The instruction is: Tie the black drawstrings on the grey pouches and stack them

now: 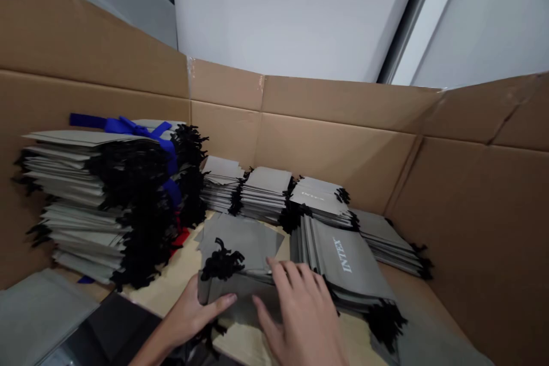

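Between my hands is a small stack of flat grey fabric bags [253, 291] with bunched black cords on top at its left end. My left hand [189, 314] grips the left end, thumb across the near face and the other fingers hidden behind. My right hand [304, 314] holds the right part, fingers bent over the upper edge and thumb against the near face. Just beyond lie more loose grey bags [240, 234]. Close to the right hand leans a pile of grey bags with white INTEX lettering [343, 257].
Tall bundles of grey bags [81, 183], one tied with blue ribbon [137, 127], stand at the left. Several shorter piles [266, 189] line the back. Cardboard walls [334, 137] surround the work surface. Another grey bag [43, 311] lies at the near left.
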`<state>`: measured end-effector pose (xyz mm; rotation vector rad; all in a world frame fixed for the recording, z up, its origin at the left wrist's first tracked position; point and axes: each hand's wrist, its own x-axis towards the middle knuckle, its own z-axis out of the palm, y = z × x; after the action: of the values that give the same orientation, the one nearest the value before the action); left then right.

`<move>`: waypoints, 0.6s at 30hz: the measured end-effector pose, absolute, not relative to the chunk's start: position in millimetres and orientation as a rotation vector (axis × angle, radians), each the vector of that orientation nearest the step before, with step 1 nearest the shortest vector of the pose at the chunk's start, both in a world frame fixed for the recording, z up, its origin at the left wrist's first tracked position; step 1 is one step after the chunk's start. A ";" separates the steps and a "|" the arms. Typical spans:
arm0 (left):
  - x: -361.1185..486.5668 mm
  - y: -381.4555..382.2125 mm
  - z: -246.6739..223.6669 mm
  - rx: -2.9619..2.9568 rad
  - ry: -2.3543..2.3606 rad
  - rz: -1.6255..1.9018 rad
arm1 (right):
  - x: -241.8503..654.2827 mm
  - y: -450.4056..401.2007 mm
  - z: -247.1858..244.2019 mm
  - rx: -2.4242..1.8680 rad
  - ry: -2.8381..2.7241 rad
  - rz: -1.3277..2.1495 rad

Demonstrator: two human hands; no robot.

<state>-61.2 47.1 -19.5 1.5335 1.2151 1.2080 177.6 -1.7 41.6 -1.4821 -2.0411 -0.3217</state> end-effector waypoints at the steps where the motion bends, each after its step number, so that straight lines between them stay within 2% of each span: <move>1: -61.1 46.2 -19.2 1.517 1.208 1.210 | 184.7 -2.6 39.3 -1.469 -2.014 -0.261; 11: -67.0 40.1 -10.0 1.309 1.022 1.080 | 199.9 -8.7 7.3 -1.277 -1.321 0.904; 18: -66.2 38.8 5.9 0.970 1.044 0.895 | 179.8 3.0 -16.5 -1.100 -1.080 1.218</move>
<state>-66.2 38.8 5.9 0.9699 1.0445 0.8946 179.8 3.0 -16.5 -1.1003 -1.0803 1.2180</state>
